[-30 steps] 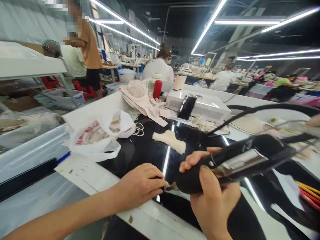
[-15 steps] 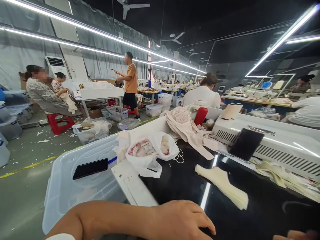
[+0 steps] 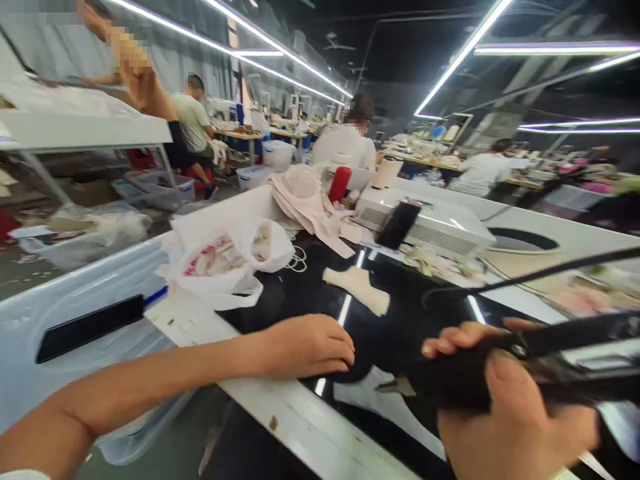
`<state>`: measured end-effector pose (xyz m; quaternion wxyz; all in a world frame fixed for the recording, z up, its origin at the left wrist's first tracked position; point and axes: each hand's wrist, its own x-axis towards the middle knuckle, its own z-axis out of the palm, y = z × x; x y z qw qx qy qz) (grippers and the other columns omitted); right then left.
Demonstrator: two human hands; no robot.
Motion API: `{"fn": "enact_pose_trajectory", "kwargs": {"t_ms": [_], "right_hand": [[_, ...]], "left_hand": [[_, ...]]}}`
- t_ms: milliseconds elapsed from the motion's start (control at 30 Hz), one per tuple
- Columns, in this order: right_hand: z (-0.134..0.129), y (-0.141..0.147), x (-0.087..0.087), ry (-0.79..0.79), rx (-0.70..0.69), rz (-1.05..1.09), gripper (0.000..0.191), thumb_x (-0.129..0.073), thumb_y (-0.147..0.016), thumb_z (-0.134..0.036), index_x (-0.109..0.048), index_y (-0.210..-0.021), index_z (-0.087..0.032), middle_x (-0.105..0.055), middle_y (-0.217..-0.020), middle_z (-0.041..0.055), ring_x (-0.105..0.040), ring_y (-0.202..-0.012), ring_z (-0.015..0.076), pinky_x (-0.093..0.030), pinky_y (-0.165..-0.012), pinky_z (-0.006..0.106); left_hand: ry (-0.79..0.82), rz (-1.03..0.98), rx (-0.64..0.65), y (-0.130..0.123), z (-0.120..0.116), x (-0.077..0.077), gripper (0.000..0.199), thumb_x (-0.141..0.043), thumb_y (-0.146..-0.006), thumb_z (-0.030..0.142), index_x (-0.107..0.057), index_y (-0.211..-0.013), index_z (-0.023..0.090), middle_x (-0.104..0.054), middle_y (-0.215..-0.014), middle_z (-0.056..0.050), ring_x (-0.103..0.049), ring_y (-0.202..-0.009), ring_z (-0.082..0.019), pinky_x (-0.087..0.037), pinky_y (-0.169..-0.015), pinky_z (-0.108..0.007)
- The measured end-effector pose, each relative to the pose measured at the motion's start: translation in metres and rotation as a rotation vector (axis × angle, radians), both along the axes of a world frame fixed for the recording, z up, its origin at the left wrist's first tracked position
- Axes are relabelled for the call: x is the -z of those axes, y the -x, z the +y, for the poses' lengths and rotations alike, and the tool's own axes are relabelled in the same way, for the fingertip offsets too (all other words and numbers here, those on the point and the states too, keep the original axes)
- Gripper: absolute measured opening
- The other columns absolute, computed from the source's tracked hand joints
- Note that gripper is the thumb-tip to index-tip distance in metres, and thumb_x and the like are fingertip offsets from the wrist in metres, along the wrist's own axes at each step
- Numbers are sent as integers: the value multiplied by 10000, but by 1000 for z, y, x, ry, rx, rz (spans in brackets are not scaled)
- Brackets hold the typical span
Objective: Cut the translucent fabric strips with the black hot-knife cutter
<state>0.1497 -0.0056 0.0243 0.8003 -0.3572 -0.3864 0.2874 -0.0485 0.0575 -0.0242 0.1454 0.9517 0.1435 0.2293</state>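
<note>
My left hand (image 3: 313, 347) rests palm down on the glossy black tabletop (image 3: 295, 300), fingers loosely bent; nothing shows in it, though its palm is hidden. At the lower right, my right hand (image 3: 510, 407) is wrapped round a black hand-held tool (image 3: 460, 370), blurred, whose exact kind I cannot make out. A thin metal-looking tip (image 3: 397, 387) shows at the tool's left end, over a pale sheet-like piece (image 3: 377, 400). Beyond my left hand lies a stack of cream fabric pieces (image 3: 357, 288), touched by neither hand.
White plastic bags with fabric (image 3: 220, 267) stand at the table's left corner. A phone (image 3: 93, 327) lies on a translucent box lid (image 3: 30, 393). Behind are beige garments (image 3: 305, 200), a red thread cone (image 3: 340, 183), another phone (image 3: 399, 223) and a white slotted machine (image 3: 435, 227). Several people work farther off.
The view has swung right and shifted. My right hand, barely visible at the lower edge before, is now raised in view with the black tool. My left hand stays on the tabletop.
</note>
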Motion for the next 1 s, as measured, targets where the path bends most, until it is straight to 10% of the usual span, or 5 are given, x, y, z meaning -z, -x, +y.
{"fn": "enact_pose_trajectory", "kwargs": {"t_ms": [333,1000], "right_hand": [[2,5,-7,-19,71,-66,365,-814,-771,-308,-603,-1058,-231,-646,-742,-40,-607,-619,142,-548,-570,295],[5,10,0,-33,40,-104,344,-768,-832,-261,-574,-1115,-238,-658,-790,-38,-617,-650,142,-529,-621,327]], "left_hand": [[372,170,194,-13,26,-9,521,-712,-950,309,-527,-1434,252,-580,-1465,-102,-390,-1490,-296,-334,-1225,-478],[433,264,206,-19,23,-15,643,-798,-857,418,-520,-1417,267,-601,-1450,-99,-398,-1496,-336,-147,-1259,-651]]}}
